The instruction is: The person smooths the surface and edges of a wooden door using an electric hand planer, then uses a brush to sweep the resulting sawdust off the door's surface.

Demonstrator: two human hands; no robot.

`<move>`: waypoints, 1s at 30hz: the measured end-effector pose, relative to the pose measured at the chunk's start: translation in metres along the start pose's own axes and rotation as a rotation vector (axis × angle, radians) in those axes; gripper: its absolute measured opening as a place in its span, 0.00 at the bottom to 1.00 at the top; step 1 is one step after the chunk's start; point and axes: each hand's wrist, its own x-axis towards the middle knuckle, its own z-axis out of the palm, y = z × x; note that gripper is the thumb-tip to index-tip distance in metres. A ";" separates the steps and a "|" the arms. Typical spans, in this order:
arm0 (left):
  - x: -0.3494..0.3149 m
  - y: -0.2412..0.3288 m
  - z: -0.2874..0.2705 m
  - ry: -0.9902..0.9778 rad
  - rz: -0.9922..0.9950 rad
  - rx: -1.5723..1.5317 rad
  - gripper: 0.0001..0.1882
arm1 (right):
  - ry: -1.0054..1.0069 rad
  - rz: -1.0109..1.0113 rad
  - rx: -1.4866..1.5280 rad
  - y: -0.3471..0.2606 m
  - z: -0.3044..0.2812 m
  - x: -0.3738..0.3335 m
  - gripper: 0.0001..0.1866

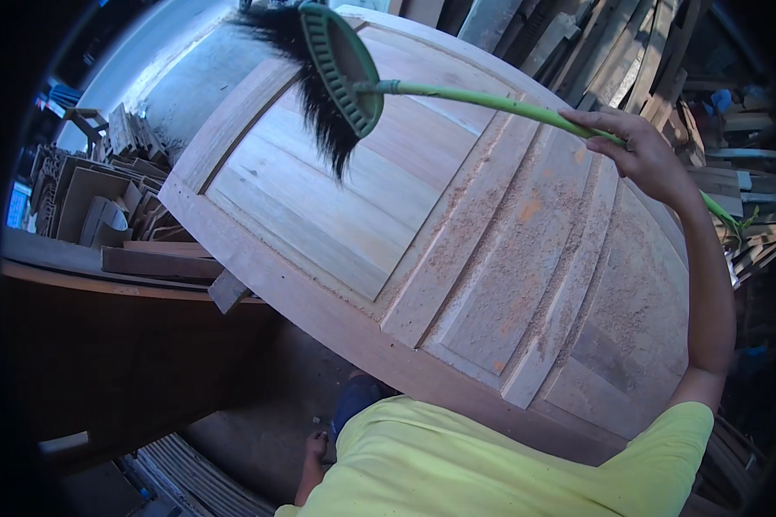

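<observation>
My right hand (625,142) is closed around the light green handle of a broom (483,102), raised above a large panelled wooden door (319,215). The broom's green head (341,73) with its black bristles hangs over the far left part of the door, apart from the wood. Reddish sawdust (535,224) covers the right half of the door's panels and strips. The panel under the bristles looks mostly bare of dust. Low at my left side hangs my left hand (317,445), its small visible fingers curled, with nothing seen in it.
To the left, a dark brown cabinet-like surface (129,345) bears stacked wood offcuts (103,202). Piled planks (595,60) lie beyond the door at the far right. Long ridged strips (198,470) lie on the floor at lower left.
</observation>
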 end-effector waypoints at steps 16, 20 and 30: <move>-0.029 0.005 0.053 0.269 0.081 -0.138 0.17 | 0.092 -0.116 -1.189 0.199 -0.130 0.026 0.27; -0.054 -0.013 0.059 0.271 0.038 -0.132 0.17 | 0.282 -0.001 -0.982 0.188 -0.117 0.024 0.26; -0.040 0.006 0.039 0.259 0.123 -0.029 0.17 | -0.609 -0.314 -0.164 -0.082 0.014 -0.038 0.21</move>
